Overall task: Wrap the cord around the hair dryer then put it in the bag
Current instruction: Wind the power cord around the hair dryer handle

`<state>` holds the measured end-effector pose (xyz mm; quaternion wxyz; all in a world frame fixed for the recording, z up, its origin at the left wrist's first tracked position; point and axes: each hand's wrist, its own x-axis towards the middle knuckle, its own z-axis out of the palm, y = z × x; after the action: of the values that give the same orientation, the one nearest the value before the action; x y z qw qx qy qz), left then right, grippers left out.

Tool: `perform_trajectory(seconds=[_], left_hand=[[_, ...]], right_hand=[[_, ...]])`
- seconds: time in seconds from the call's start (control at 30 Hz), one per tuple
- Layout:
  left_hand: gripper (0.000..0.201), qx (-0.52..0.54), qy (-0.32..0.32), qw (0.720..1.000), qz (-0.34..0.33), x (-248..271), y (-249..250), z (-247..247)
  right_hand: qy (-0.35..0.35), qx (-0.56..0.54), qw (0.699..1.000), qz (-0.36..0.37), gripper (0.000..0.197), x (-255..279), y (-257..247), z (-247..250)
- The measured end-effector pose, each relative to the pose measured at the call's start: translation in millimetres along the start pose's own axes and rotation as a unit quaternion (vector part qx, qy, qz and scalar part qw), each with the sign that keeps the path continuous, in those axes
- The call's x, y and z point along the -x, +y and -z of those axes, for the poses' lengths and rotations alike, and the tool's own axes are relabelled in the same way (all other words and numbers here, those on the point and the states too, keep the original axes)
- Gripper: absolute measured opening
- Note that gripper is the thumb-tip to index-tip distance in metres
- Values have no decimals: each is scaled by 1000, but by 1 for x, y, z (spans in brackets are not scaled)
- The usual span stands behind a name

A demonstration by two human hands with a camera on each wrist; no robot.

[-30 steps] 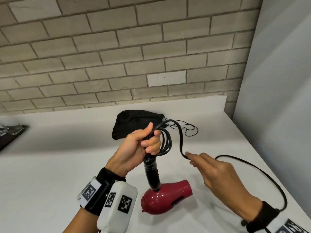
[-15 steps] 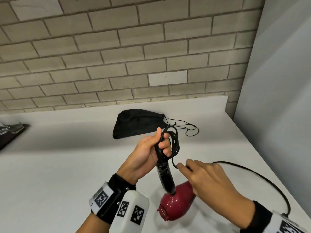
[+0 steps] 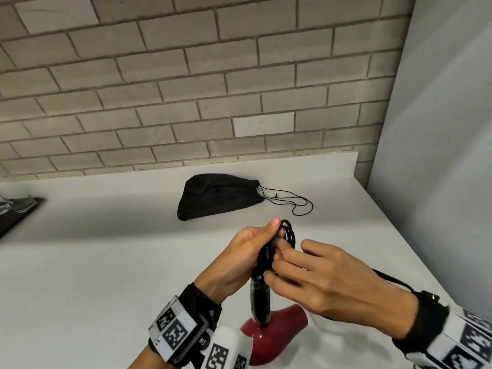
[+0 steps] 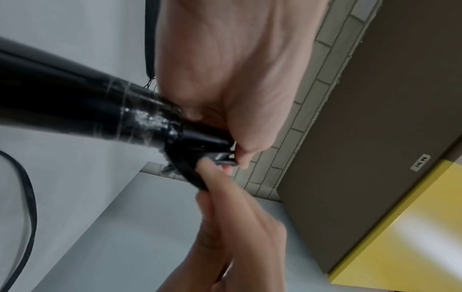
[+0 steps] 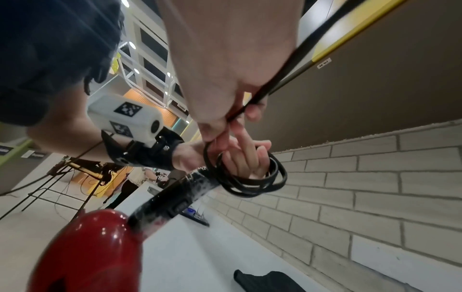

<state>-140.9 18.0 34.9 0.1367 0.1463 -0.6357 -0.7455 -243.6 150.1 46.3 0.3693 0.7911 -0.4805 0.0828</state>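
A red hair dryer with a black handle hangs head-down just above the white counter. My left hand grips the top of the handle together with several loops of black cord. My right hand meets it from the right and pinches the cord against the coil. The loose rest of the cord trails off past my right wrist. A black drawstring bag lies flat near the back wall, its strings spread to the right.
A brick wall backs the counter, and a grey panel closes its right side. A dark tray-like object sits at the far left edge.
My right hand has come in from the right and carried the cord up to the coil at the handle. The dryer has shifted right and swung to hang more upright.
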Motion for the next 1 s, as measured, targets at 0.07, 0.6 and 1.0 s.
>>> perform_trajectory(seconds=[0.07, 0.6, 1.0], left_hand=[[36, -55, -20, 998, -12, 1, -1, -5], [40, 92, -54, 994, -33, 6, 14, 7], [36, 240, -116, 963, -34, -13, 16, 6]], right_hand=[[35, -103, 993, -48, 23, -8, 1, 2], [-97, -532, 781, -313, 69, 17, 72, -21], [20, -338, 878, -337, 47, -1, 27, -18]])
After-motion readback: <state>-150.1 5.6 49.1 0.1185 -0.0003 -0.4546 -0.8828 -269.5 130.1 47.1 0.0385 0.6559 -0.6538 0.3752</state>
